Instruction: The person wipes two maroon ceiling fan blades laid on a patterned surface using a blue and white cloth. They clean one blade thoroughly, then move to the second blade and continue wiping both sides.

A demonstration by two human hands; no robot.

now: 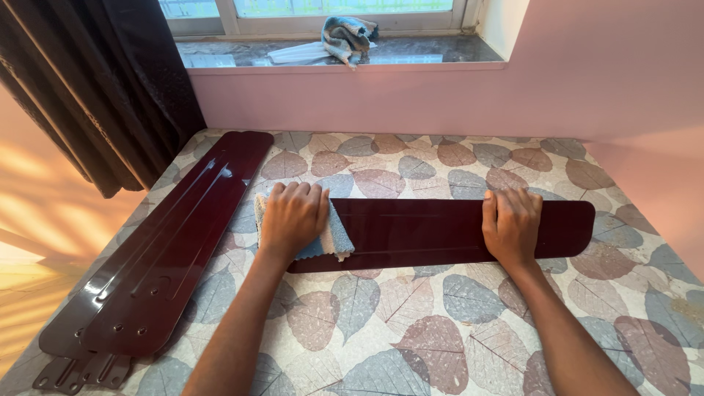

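Note:
A dark maroon fan blade [425, 231] lies flat across the leaf-patterned table top [411, 308]. My left hand [292, 216] presses a pale blue and cream cloth [334, 238] flat onto the blade's left end, fingers together and pointing away from me. My right hand [511, 224] lies palm down on the blade nearer its right end, holding it against the table. The blade's rounded right tip shows past my right hand.
A stack of more maroon fan blades [158, 253] lies diagonally at the table's left edge. A dark curtain [103, 88] hangs at the left. On the window sill [411, 51] sits a crumpled rag [348, 37]. Pink walls close the back and right.

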